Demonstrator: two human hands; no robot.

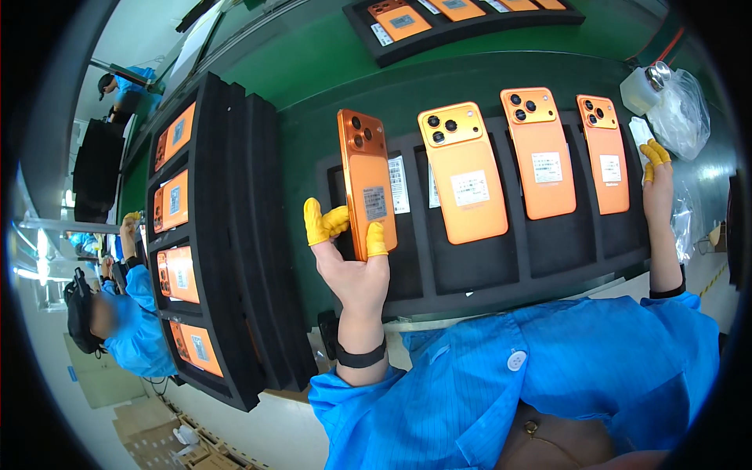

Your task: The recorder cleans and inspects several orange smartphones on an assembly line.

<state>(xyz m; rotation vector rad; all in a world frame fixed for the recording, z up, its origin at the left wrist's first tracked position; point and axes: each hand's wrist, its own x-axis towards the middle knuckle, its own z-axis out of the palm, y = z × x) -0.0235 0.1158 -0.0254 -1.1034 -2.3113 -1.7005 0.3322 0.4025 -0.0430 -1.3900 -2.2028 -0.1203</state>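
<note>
My left hand (352,262), with yellow finger cots, grips an orange smartphone (366,184) by its lower sides. The phone stands tilted up above the left slot of a black foam tray (478,294), its three-lens back and grey label facing me. Three more orange phones, a left one (470,211), a middle one (540,192) and a right one (603,141), rest in the tray's other slots with white labels up. At the tray's far right, my right hand (659,176), also in yellow finger cots, has its fingers closed on a small white wipe (641,133), apparently cloth or paper.
A stack of black foam trays (235,235) with orange phones rises at the left. Across the green bench (313,86) lies another phone tray (470,33). A dispenser bottle (642,90) and clear plastic bag (681,117) stand at the right. A co-worker (129,329) sits beyond the stack.
</note>
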